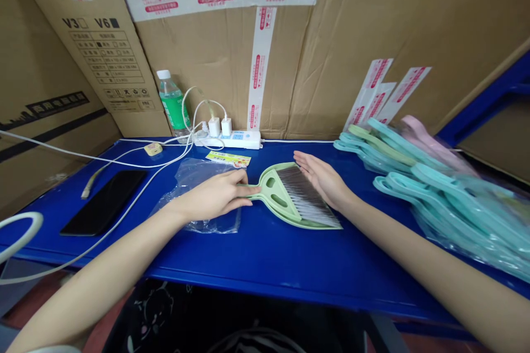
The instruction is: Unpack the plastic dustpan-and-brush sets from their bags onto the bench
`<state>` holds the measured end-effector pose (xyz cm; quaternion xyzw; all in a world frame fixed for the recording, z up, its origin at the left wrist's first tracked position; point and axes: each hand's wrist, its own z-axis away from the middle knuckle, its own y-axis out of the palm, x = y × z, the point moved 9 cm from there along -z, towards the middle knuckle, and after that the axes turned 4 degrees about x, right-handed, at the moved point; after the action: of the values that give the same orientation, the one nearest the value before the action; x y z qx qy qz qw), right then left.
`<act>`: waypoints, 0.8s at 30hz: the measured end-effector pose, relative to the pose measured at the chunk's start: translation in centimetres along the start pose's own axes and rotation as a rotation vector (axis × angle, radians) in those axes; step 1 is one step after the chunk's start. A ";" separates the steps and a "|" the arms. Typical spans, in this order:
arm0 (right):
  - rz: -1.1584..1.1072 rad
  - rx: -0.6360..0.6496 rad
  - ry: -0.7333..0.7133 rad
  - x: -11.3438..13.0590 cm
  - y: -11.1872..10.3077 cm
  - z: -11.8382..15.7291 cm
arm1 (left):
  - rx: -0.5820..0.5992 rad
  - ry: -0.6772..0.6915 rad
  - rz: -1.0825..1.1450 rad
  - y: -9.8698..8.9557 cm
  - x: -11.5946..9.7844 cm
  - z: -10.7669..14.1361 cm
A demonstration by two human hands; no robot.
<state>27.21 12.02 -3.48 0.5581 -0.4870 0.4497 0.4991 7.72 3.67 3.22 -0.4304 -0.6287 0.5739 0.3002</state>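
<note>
A light green hand brush (286, 193) with grey bristles lies nested in a matching green dustpan (304, 225) on the blue table. My left hand (221, 193) is closed around the handle end. At the bristle side, my right hand (318, 176) is held on edge with its fingers stretched out, and its palm faces the bristles. Whether the palm touches them I cannot tell. Beneath my left hand lies a clear plastic bag (223, 225). Just behind that hand is a yellow-green printed label card (228, 159).
Several plastic-wrapped brush sets (451, 198) in turquoise, green and pink are piled on the right. A black phone (104, 203) lies left, with white cables crossing nearby. Behind stand a power strip (244, 140), a green-labelled bottle (173, 103) and large cardboard boxes (199, 44).
</note>
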 end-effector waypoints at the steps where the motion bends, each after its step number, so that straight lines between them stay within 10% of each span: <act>1: 0.006 0.008 0.001 0.0 0.1 0.0 | 0.007 -0.002 -0.003 0.0 0.0 0.0; 24: 0.051 0.010 0.044 -0.1 -0.4 -0.2 | 0.048 -0.033 -0.200 0.8 -0.2 0.0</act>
<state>27.63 12.27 -3.65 0.5379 -0.4876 0.4772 0.4953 8.01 3.44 2.47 -0.3490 -0.6594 0.5629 0.3558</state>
